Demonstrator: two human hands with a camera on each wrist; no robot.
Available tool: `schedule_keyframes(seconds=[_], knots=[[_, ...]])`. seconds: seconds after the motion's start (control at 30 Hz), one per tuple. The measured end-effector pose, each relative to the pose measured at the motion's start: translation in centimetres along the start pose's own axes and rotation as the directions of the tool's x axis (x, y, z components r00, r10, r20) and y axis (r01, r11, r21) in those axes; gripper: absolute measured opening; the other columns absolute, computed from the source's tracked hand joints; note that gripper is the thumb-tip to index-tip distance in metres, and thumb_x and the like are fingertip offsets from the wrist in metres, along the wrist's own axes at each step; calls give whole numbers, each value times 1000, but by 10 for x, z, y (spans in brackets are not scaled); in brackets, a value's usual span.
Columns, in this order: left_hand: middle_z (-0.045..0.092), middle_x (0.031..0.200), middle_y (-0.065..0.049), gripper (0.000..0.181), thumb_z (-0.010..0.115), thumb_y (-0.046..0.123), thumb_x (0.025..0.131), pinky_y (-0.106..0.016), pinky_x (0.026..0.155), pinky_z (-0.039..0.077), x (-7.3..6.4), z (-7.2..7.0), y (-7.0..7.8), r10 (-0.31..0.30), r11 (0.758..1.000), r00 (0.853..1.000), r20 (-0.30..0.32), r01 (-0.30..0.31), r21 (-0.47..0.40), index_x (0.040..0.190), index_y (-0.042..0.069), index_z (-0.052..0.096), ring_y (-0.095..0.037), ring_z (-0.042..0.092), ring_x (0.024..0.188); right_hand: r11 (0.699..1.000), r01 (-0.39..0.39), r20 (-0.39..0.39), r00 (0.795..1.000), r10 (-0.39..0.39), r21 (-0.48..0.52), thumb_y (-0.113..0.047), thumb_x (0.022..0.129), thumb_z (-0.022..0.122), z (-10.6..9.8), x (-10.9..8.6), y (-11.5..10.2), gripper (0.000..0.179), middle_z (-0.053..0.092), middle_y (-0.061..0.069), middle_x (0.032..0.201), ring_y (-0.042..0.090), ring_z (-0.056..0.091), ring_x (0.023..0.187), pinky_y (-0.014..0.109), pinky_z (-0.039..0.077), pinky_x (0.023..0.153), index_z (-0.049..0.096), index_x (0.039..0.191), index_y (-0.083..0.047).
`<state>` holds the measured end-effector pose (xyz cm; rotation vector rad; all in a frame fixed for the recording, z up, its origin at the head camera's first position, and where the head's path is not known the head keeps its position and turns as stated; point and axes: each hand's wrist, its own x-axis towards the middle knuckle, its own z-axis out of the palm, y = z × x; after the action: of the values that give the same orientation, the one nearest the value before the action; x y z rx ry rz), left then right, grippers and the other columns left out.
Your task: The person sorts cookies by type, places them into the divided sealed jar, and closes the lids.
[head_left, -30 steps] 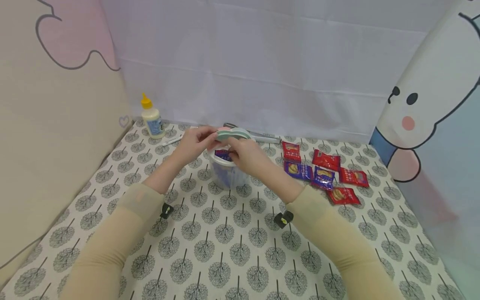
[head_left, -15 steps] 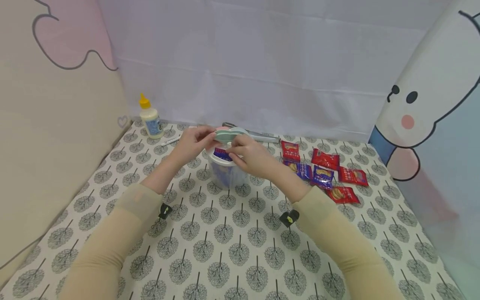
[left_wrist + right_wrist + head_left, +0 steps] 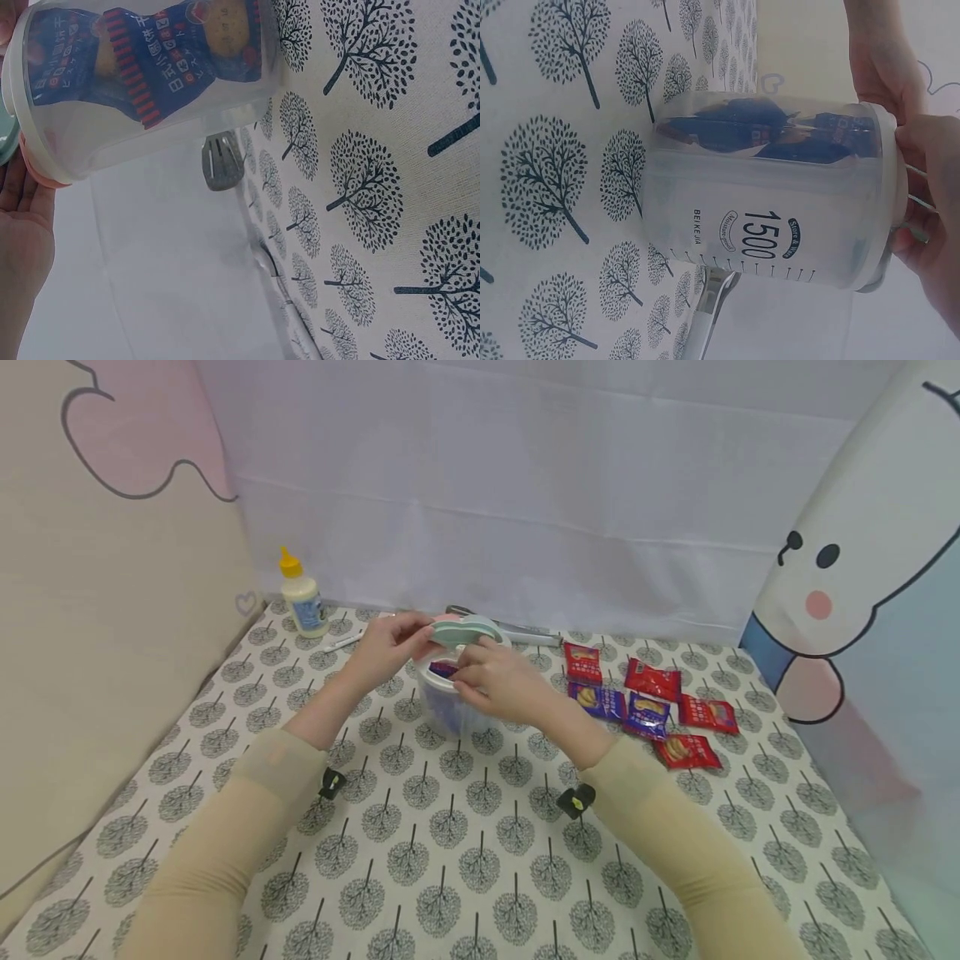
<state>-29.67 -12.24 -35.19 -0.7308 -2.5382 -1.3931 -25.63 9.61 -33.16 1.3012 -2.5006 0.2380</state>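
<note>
A clear plastic storage canister (image 3: 457, 714) with a white rim stands at the table's far middle; blue snack packets (image 3: 180, 52) show through its wall. Its flip lid (image 3: 467, 632), pale green with some pink, is raised at the back. My left hand (image 3: 386, 650) grips the lid's left side, thumb in front. At the opening, my right hand (image 3: 498, 677) has bent fingers, with its fingertips beside a purple packet (image 3: 441, 669) at the rim. Whether they pinch that packet is hidden. The right wrist view shows the right hand (image 3: 937, 217) over the canister's mouth.
Several red and purple snack packets (image 3: 647, 714) lie to the right. A glue bottle (image 3: 303, 602) with a yellow cap stands at back left, a white pen-like stick (image 3: 343, 642) near it. Behind the canister lie metal tongs (image 3: 532, 635) and a slotted grey tool head (image 3: 223, 161).
My right hand has drawn back slightly from the opening, then lowered its fingers to the rim again. The purple packet there shows less than before. My left hand stays on the lid.
</note>
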Motion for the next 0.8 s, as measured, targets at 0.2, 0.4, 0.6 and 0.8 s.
schedule_keyframes(seconds=[0.2, 0.4, 0.6, 0.8], knots=[[68, 111, -9, 35, 54, 35, 96, -35, 81, 54, 1, 0, 1, -2, 1000, 1000, 1, 2, -1, 116, 9, 64, -21, 64, 92, 994, -80, 18, 997, 79, 71, -22, 92, 60, -5, 3, 0, 22, 70, 1, 99, 14, 59, 88, 24, 51, 77, 70, 110, -13], [68, 110, -7, 33, 55, 34, 95, -35, 84, 53, 1, 0, 2, -4, 1000, 1000, -5, 4, -7, 115, 10, 65, -20, 64, 95, 996, 1, 94, 995, 8, -94, -32, 96, 51, -2, 5, 0, 28, 72, -3, 95, 15, 47, 76, 27, 42, 71, 69, 114, -18], [69, 108, -8, 34, 55, 34, 96, -34, 83, 54, 0, 0, 2, 15, 1000, 1000, 3, -15, -20, 117, 9, 64, -19, 65, 93, 999, -37, 73, 997, 35, 21, -31, 94, 58, -7, 0, 1, 29, 70, -1, 106, 16, 56, 94, 28, 48, 84, 67, 117, -17], [68, 108, -8, 35, 55, 34, 95, -33, 82, 54, 0, 0, 1, 2, 1000, 1000, 5, -2, -25, 118, 10, 64, -18, 64, 91, 977, -33, -79, 996, 51, 208, -24, 87, 69, -30, -22, 11, 29, 68, 3, 107, 17, 59, 99, 31, 51, 87, 68, 113, -13]])
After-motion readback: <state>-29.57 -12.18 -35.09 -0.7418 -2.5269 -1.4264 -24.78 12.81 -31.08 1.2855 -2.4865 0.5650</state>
